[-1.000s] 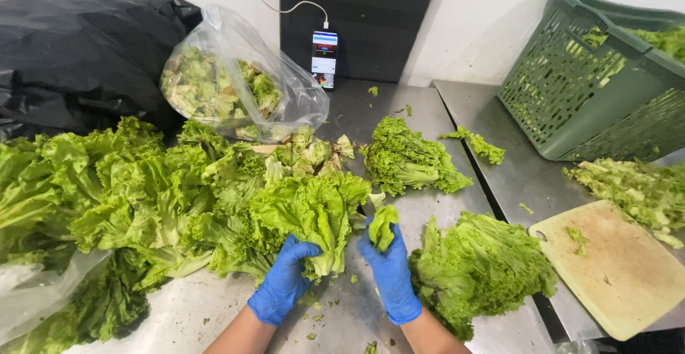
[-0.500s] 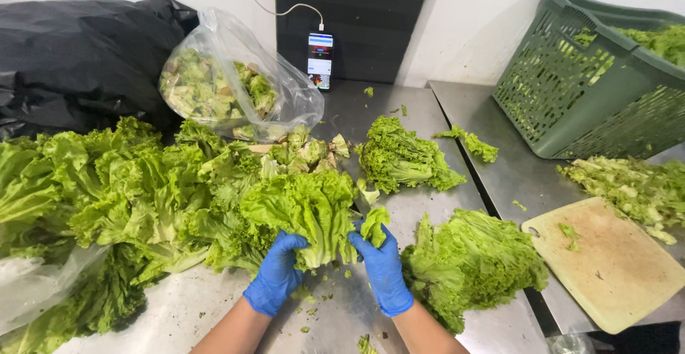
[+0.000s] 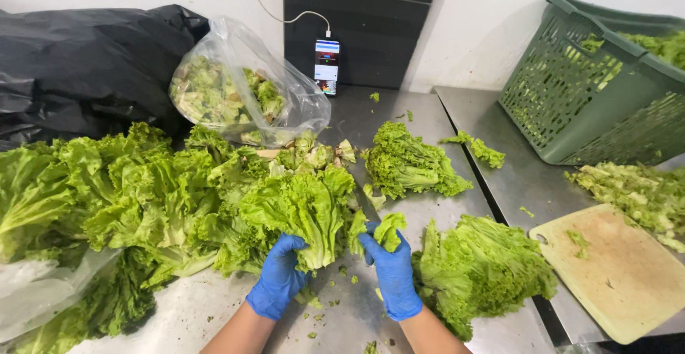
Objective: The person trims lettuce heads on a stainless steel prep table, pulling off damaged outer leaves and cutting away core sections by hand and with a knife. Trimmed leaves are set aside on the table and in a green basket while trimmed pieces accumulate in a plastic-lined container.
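Stainless steel desk (image 3: 399,122) against a white wall, strewn with green scraps. Left hand (image 3: 280,277), blue-gloved, has its grip closed around the base of a lettuce head (image 3: 303,211) standing near the front edge. Right hand (image 3: 391,272) pinches a torn leaf (image 3: 389,229) just beside it. Loose lettuce is heaped to the left; a trimmed head (image 3: 481,265) lies right. Beyond: cutting board (image 3: 624,275), green crate (image 3: 606,90), clear bag of trimmings (image 3: 242,86).
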